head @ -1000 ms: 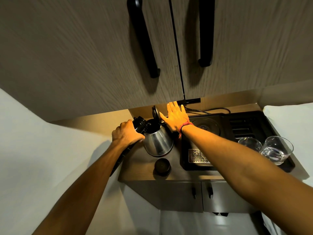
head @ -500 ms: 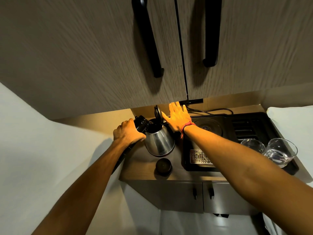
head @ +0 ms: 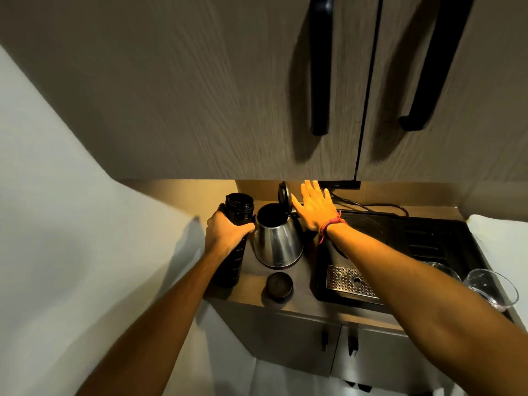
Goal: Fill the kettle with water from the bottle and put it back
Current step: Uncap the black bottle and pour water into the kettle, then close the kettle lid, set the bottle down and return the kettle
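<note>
A steel kettle [head: 277, 244] stands on the wooden counter [head: 305, 281] with its black lid [head: 284, 193] flipped up. Just left of it a dark bottle [head: 235, 241] stands upright with its mouth uncapped, and my left hand [head: 225, 232] is wrapped around its middle. My right hand [head: 314, 207] is spread flat with fingers apart, its thumb beside the raised lid, behind and to the right of the kettle. The bottle's round black cap [head: 279, 284] lies on the counter in front of the kettle.
A black tray [head: 428, 244] with a round kettle base and a metal drip grate [head: 351, 281] sits to the right. Two glasses [head: 490, 285] stand at its right end. Upper cabinet doors with long black handles [head: 320, 67] hang low overhead. A white wall is at left.
The bottle went from tilted with its mouth at the kettle opening to upright beside the kettle. My right hand stayed by the lid. The camera view shifted left.
</note>
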